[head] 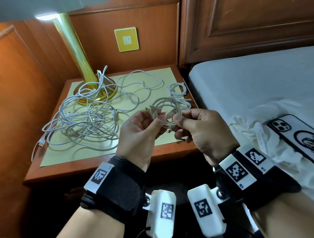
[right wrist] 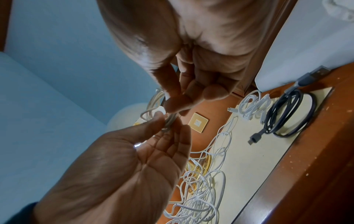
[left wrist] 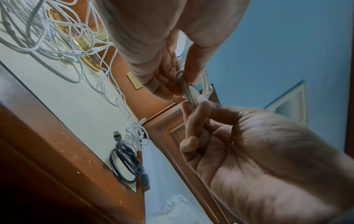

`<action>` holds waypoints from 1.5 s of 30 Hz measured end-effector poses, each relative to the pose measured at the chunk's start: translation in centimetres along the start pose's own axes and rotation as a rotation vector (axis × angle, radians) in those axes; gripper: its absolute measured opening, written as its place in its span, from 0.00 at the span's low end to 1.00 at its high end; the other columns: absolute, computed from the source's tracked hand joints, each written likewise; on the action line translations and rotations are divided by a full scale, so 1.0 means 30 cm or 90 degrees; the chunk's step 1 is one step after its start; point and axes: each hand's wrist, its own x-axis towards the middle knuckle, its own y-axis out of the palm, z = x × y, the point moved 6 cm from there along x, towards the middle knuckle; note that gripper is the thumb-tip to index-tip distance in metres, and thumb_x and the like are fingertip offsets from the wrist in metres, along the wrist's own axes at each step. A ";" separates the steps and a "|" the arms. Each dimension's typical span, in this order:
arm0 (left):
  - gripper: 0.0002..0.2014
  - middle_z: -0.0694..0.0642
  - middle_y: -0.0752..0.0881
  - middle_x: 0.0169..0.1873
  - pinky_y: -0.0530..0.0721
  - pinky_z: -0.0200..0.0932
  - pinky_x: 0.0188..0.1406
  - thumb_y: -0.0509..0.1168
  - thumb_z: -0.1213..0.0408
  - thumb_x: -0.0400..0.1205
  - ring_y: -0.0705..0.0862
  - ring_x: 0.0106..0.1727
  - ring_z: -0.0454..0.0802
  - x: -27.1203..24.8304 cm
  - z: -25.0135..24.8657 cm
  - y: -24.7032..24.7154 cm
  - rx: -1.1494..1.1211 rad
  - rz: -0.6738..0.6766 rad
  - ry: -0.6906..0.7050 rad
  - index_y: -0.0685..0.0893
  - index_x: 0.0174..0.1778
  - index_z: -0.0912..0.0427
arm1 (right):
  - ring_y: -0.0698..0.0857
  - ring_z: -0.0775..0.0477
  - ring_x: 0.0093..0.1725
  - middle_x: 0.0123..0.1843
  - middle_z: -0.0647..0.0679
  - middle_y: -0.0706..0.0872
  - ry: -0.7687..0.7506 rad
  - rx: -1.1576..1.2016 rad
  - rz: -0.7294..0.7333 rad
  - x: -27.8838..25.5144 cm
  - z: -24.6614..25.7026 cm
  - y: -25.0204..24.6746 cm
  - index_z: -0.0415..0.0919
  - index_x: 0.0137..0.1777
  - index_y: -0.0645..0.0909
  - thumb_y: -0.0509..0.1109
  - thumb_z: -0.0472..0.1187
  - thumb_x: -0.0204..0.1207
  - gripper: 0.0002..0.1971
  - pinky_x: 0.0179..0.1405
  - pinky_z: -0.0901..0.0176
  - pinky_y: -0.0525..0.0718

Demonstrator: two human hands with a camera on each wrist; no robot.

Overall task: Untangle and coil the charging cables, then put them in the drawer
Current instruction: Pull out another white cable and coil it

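Both hands hold one coiled white cable (head: 168,110) (left wrist: 205,84) (right wrist: 153,104) in the air above the nightstand's (head: 79,165) front right. My left hand (head: 152,119) (left wrist: 180,81) (right wrist: 170,125) pinches the coil between thumb and fingers. My right hand (head: 178,124) (left wrist: 193,109) (right wrist: 176,104) grips its other side with curled fingers. A big tangle of white cables (head: 89,114) (right wrist: 199,197) lies on the left of the cream mat (head: 153,74). A small white coil (head: 177,89) (right wrist: 252,104) and a black coil (left wrist: 126,163) (right wrist: 287,115) rest at the mat's right edge.
A lamp with a gold stem and base (head: 78,55) stands at the nightstand's back left, with tangled loops draped over its base. A bed adjoins on the right, with a phone (head: 307,140) and a white cloth (head: 255,133) on it. A yellow wall socket (head: 126,39) sits behind.
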 end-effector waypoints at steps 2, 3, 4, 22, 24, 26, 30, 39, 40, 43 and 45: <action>0.05 0.60 0.90 0.43 0.87 0.43 0.48 0.68 0.78 0.81 0.88 0.46 0.54 0.004 -0.003 0.002 0.039 0.005 0.013 0.86 0.48 0.64 | 0.88 0.54 0.30 0.34 0.51 0.91 -0.004 -0.005 -0.006 -0.002 0.003 -0.002 0.41 0.47 0.90 0.75 0.43 0.80 0.06 0.41 0.58 0.77; 0.06 0.59 0.90 0.43 0.87 0.46 0.50 0.69 0.77 0.81 0.88 0.46 0.54 0.005 -0.008 0.005 0.071 0.006 0.029 0.85 0.48 0.63 | 0.89 0.55 0.31 0.34 0.52 0.91 -0.016 -0.024 -0.020 -0.003 0.006 -0.006 0.42 0.47 0.89 0.75 0.43 0.80 0.06 0.40 0.59 0.79; 0.06 0.59 0.90 0.43 0.87 0.49 0.52 0.70 0.77 0.81 0.88 0.46 0.53 0.005 -0.013 0.008 0.110 0.004 0.048 0.85 0.47 0.62 | 0.89 0.57 0.32 0.35 0.52 0.91 -0.040 -0.060 -0.044 -0.005 0.010 -0.012 0.43 0.47 0.88 0.75 0.44 0.80 0.05 0.40 0.60 0.82; 0.09 0.62 0.91 0.37 0.90 0.52 0.51 0.73 0.83 0.75 0.91 0.42 0.56 -0.012 -0.014 0.010 0.098 -0.049 0.035 0.88 0.42 0.65 | 0.87 0.58 0.44 0.46 0.55 0.88 -0.185 -0.256 -0.009 -0.008 0.059 0.023 0.45 0.59 0.82 0.64 0.43 0.86 0.07 0.48 0.63 0.87; 0.09 0.59 0.90 0.34 0.90 0.45 0.45 0.70 0.84 0.77 0.91 0.39 0.54 -0.007 -0.005 0.010 0.078 -0.069 0.018 0.87 0.42 0.66 | 0.89 0.53 0.45 0.45 0.52 0.90 -0.131 -0.222 0.011 0.001 0.048 0.023 0.45 0.57 0.83 0.64 0.44 0.87 0.07 0.54 0.50 0.89; 0.09 0.58 0.89 0.32 0.88 0.44 0.43 0.70 0.83 0.77 0.90 0.38 0.53 -0.010 0.006 0.013 0.070 -0.090 0.005 0.87 0.40 0.65 | 0.90 0.50 0.46 0.46 0.51 0.90 -0.112 -0.219 0.021 0.005 0.041 0.028 0.45 0.57 0.82 0.62 0.44 0.87 0.08 0.55 0.45 0.89; 0.12 0.59 0.89 0.33 0.87 0.46 0.45 0.68 0.83 0.77 0.88 0.39 0.54 -0.024 0.022 0.022 0.066 -0.126 0.012 0.87 0.36 0.63 | 0.88 0.46 0.50 0.50 0.47 0.88 -0.120 -0.263 0.008 -0.002 0.030 0.041 0.41 0.59 0.79 0.58 0.41 0.88 0.10 0.55 0.47 0.87; 0.04 0.59 0.91 0.35 0.88 0.41 0.44 0.73 0.77 0.78 0.90 0.40 0.52 -0.010 -0.002 0.009 0.104 -0.053 -0.001 0.89 0.42 0.65 | 0.90 0.49 0.49 0.47 0.50 0.91 -0.095 -0.189 0.074 0.019 0.023 0.030 0.45 0.57 0.83 0.61 0.39 0.88 0.08 0.61 0.41 0.86; 0.02 0.60 0.91 0.37 0.88 0.43 0.45 0.73 0.76 0.78 0.91 0.42 0.54 -0.008 0.003 0.008 0.080 -0.062 -0.008 0.89 0.44 0.66 | 0.90 0.50 0.47 0.46 0.50 0.92 -0.080 -0.159 0.082 0.022 0.017 0.033 0.45 0.56 0.84 0.62 0.39 0.87 0.09 0.61 0.43 0.86; 0.04 0.66 0.91 0.43 0.89 0.48 0.51 0.72 0.75 0.79 0.90 0.45 0.59 -0.007 0.012 0.009 0.016 -0.070 -0.023 0.89 0.49 0.69 | 0.88 0.56 0.40 0.41 0.51 0.90 -0.018 -0.037 0.102 0.023 0.004 0.042 0.41 0.54 0.84 0.62 0.36 0.88 0.09 0.43 0.60 0.83; 0.07 0.66 0.90 0.45 0.89 0.45 0.51 0.74 0.72 0.76 0.89 0.46 0.57 -0.012 0.005 0.014 -0.028 -0.044 -0.038 0.89 0.49 0.68 | 0.85 0.58 0.36 0.38 0.53 0.88 0.041 0.072 0.113 0.015 -0.001 0.042 0.43 0.50 0.84 0.64 0.35 0.87 0.08 0.34 0.63 0.74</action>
